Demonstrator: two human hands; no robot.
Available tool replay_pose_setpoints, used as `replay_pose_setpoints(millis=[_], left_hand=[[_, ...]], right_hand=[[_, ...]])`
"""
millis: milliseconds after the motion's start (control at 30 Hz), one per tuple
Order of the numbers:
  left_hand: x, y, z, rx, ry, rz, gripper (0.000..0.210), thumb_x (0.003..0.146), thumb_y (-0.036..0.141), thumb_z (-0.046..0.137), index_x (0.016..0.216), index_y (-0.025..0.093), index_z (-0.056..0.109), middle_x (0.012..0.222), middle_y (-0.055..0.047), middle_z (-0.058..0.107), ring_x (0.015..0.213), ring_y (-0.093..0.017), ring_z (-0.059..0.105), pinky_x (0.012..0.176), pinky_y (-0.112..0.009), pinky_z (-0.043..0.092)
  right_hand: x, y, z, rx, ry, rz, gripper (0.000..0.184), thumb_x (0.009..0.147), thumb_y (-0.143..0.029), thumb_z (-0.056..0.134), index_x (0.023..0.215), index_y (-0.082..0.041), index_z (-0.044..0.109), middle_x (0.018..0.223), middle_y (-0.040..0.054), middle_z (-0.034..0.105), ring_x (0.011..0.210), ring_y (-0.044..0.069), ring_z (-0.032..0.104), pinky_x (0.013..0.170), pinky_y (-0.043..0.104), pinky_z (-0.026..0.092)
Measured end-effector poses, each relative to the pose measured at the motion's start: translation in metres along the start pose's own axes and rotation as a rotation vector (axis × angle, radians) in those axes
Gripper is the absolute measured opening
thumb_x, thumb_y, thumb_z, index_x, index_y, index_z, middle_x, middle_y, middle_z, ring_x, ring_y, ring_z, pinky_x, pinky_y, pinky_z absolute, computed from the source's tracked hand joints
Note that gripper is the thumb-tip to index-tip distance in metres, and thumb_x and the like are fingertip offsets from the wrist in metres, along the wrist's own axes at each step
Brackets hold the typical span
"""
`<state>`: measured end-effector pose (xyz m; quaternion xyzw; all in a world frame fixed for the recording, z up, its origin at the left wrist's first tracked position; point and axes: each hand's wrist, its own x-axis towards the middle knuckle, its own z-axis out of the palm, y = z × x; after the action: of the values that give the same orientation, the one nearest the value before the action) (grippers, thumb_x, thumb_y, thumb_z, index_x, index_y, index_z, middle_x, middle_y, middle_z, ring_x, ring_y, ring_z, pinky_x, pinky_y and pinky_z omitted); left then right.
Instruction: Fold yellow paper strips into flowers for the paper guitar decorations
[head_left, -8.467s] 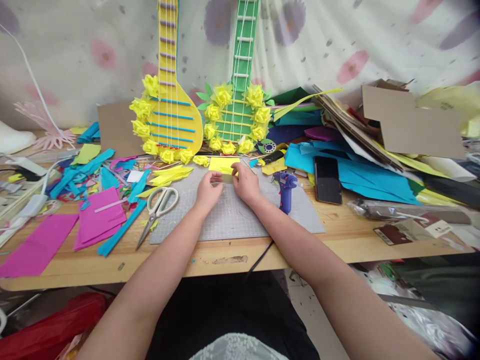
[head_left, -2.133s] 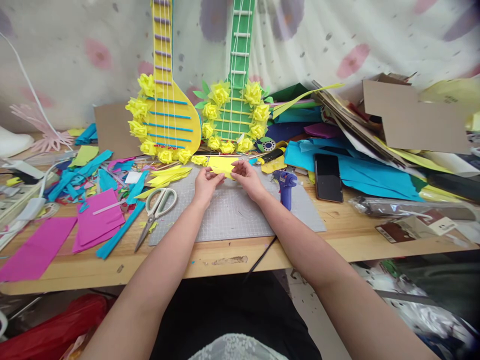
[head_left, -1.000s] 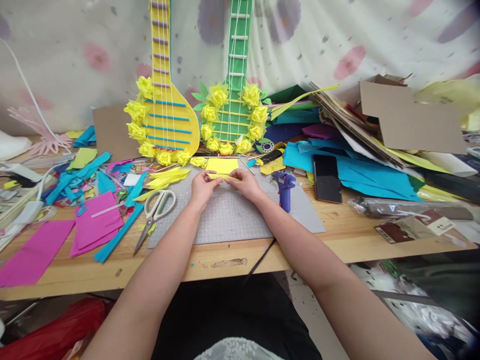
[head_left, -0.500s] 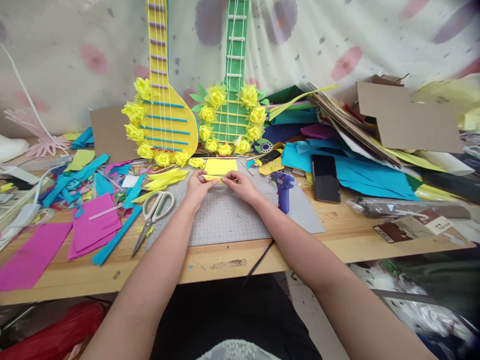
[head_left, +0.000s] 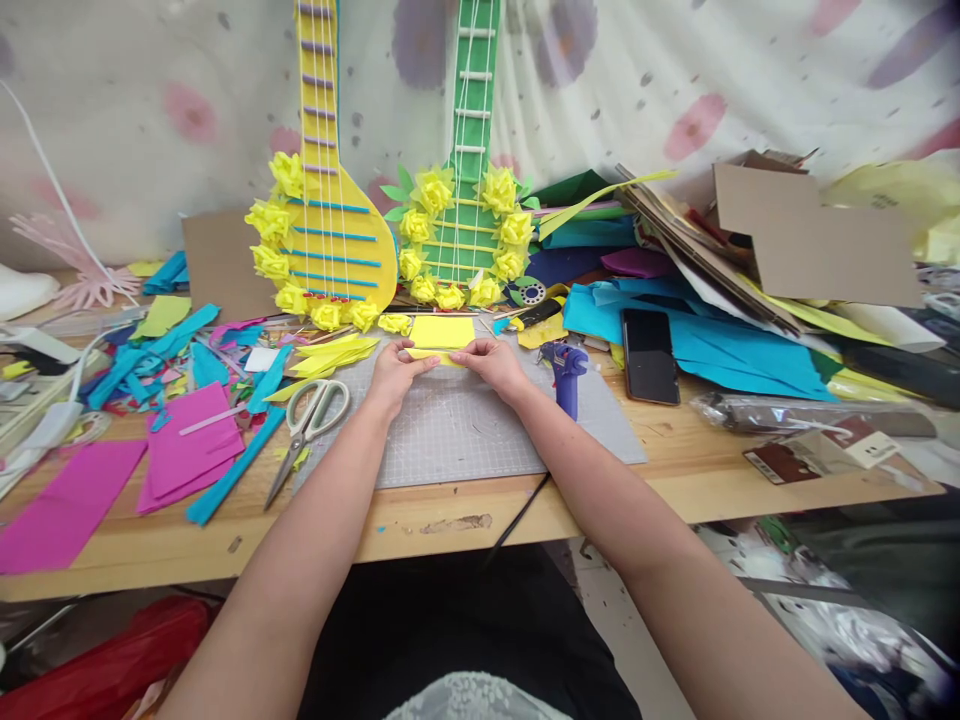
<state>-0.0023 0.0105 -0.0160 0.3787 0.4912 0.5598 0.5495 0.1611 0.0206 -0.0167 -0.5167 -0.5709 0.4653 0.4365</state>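
Between my two hands is a narrow strip of yellow paper [head_left: 430, 354], held just above the grey cutting mat [head_left: 450, 430]. My left hand [head_left: 396, 375] pinches its left end. The right end is pinched by my right hand [head_left: 491, 366]. Just beyond lies a flat yellow paper sheet [head_left: 444, 332]. A purple glue gun [head_left: 567, 380] stands right of my right hand, and grey-handled scissors [head_left: 309, 425] lie left of my left arm. Behind, a yellow paper guitar [head_left: 345, 225] and a green one [head_left: 469, 215] lean upright, trimmed with yellow paper flowers.
At left are paper scraps [head_left: 206, 365], magenta sheets [head_left: 187, 440] and folded yellow strips [head_left: 334, 357]. To the right, a phone [head_left: 651, 357] lies on blue paper [head_left: 727, 345], near stacked cardboard [head_left: 817, 240] and a plastic-wrapped roll [head_left: 817, 412]. A black cord [head_left: 517, 520] hangs over the table edge.
My right hand has shifted slightly right along the yellow strip, and more of the strip shows between the fingers. The camera view has moved a little; the other things lie as before.
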Motion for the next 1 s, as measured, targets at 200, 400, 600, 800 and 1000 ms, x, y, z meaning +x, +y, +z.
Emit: replay_pose_setpoints(millis=[200, 400, 600, 800, 1000], left_hand=[[0.001, 0.003, -0.003, 0.004, 0.041, 0.002, 0.057, 0.039, 0.015, 0.081, 0.084, 0.018, 0.046, 0.057, 0.007, 0.059, 0.057, -0.011, 0.060, 0.067, -0.026, 0.046], [0.001, 0.004, -0.003, -0.018, 0.059, -0.002, 0.057, 0.039, 0.014, 0.081, 0.082, 0.018, 0.044, 0.058, 0.007, 0.061, 0.057, -0.011, 0.061, 0.067, -0.026, 0.047], [-0.002, 0.003, -0.001, 0.061, 0.032, 0.015, 0.059, 0.036, 0.018, 0.083, 0.082, 0.019, 0.046, 0.058, 0.007, 0.059, 0.059, -0.012, 0.061, 0.066, -0.026, 0.046], [-0.005, 0.004, 0.002, 0.018, -0.063, 0.051, 0.065, 0.038, 0.016, 0.082, 0.088, 0.020, 0.042, 0.072, 0.003, 0.066, 0.070, -0.014, 0.064, 0.078, -0.032, 0.048], [-0.003, 0.000, 0.005, 0.052, 0.008, 0.079, 0.057, 0.042, 0.021, 0.081, 0.088, 0.019, 0.048, 0.066, 0.005, 0.064, 0.061, -0.012, 0.061, 0.071, -0.028, 0.048]], right_hand=[[0.004, 0.007, -0.005, 0.107, -0.064, 0.016, 0.037, 0.049, -0.050, 0.074, 0.065, -0.017, 0.067, 0.065, 0.0014, 0.063, 0.060, 0.011, 0.052, 0.062, 0.028, 0.044], [0.003, 0.007, -0.002, 0.095, -0.049, -0.077, 0.037, 0.054, -0.043, 0.074, 0.080, -0.018, 0.067, 0.082, 0.0043, 0.067, 0.072, 0.013, 0.057, 0.070, 0.030, 0.046], [0.000, 0.008, 0.004, 0.015, -0.137, -0.084, 0.031, 0.057, -0.044, 0.071, 0.070, -0.018, 0.062, 0.070, -0.0003, 0.063, 0.064, 0.011, 0.053, 0.062, 0.026, 0.041], [0.000, 0.010, 0.004, -0.025, -0.122, -0.060, 0.032, 0.056, -0.047, 0.068, 0.065, -0.018, 0.058, 0.061, -0.0026, 0.058, 0.054, 0.009, 0.043, 0.053, 0.023, 0.032], [-0.002, 0.006, 0.006, -0.001, -0.155, -0.066, 0.034, 0.055, -0.048, 0.069, 0.066, -0.018, 0.059, 0.063, -0.0015, 0.061, 0.058, 0.010, 0.047, 0.056, 0.024, 0.035]])
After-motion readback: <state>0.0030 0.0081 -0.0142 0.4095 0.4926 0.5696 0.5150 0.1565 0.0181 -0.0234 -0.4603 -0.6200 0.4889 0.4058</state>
